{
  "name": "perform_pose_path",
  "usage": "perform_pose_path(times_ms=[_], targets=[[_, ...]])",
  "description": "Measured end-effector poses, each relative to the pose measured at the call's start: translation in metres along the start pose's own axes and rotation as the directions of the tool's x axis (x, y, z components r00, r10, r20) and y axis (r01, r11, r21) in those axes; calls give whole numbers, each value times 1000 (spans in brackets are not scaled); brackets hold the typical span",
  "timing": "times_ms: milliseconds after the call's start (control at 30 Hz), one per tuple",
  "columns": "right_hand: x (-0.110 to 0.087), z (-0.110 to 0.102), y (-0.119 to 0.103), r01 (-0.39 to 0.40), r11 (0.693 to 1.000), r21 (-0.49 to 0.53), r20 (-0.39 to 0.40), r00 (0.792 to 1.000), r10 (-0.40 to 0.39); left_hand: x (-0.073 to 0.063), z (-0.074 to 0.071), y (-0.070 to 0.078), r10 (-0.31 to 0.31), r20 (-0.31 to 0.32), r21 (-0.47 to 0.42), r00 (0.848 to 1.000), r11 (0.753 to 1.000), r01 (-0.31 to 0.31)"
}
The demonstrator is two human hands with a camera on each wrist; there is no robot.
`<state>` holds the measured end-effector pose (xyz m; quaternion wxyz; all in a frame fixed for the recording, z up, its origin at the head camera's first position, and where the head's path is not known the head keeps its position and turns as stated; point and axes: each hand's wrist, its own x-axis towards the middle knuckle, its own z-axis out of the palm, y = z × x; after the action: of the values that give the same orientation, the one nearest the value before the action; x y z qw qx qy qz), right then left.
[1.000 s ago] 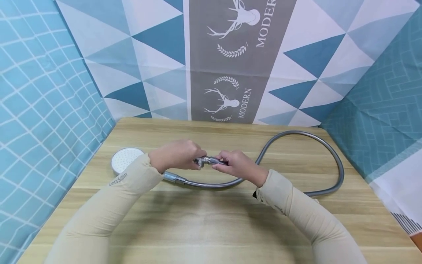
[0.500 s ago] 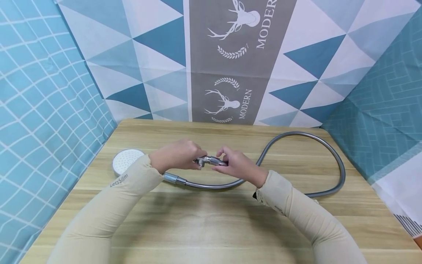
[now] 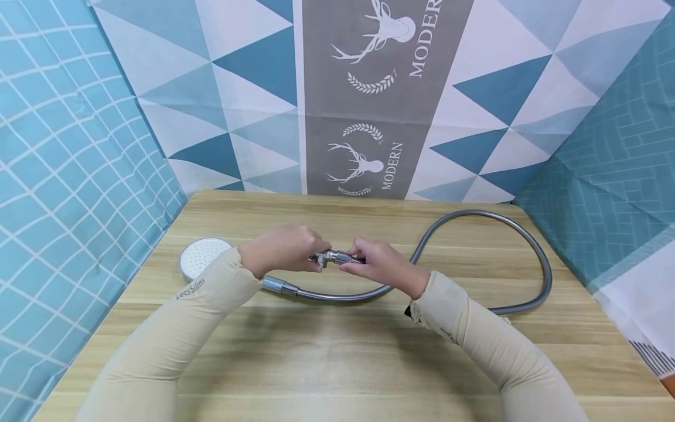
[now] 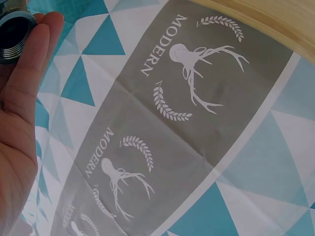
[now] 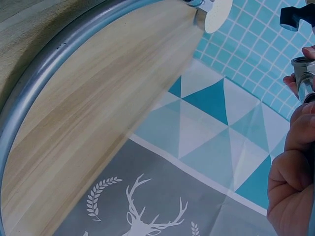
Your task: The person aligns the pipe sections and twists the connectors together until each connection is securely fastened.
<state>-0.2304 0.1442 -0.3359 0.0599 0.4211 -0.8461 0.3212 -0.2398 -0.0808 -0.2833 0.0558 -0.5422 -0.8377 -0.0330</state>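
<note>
In the head view my left hand [image 3: 287, 247] grips a small chrome valve [image 3: 321, 258]. Its threaded opening [image 4: 11, 42] shows in the left wrist view, and a black handle [image 5: 290, 18] in the right wrist view. My right hand [image 3: 382, 264] pinches the chrome end nut [image 3: 345, 258] of a grey metal shower hose [image 3: 543, 266], which meets the valve in line. How far the threads engage cannot be seen. A round white-faced shower head [image 3: 204, 256] lies at the left, its chrome handle [image 3: 279, 285] partly behind my left forearm and joined to the hose.
The hose loops over the right side of the wooden table [image 3: 327, 363] and passes beneath my right forearm. A patterned sheet [image 3: 253, 105] hangs behind the back edge. Blue tiled-pattern sheets [image 3: 68, 164] stand along both sides.
Half a second ago my right fingertips were spread off the hose nut; now they have closed on it again. The left hand, valve and shower head stay where they were.
</note>
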Motion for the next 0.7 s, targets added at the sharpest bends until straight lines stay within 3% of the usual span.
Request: perform_pose_path(times_ms=[400, 567, 700], targets=[[2, 0, 0, -29, 999, -14, 18, 999, 29, -2, 2, -2, 21, -14, 8, 1000, 1000, -21], [4, -1, 1, -8, 1000, -26, 16, 1000, 8, -3, 3, -2, 11, 2, -22, 1000, 1000, -11], [6, -2, -2, -24, 999, -20, 11, 1000, 25, -3, 3, -4, 4, -19, -54, 1000, 999, -5]])
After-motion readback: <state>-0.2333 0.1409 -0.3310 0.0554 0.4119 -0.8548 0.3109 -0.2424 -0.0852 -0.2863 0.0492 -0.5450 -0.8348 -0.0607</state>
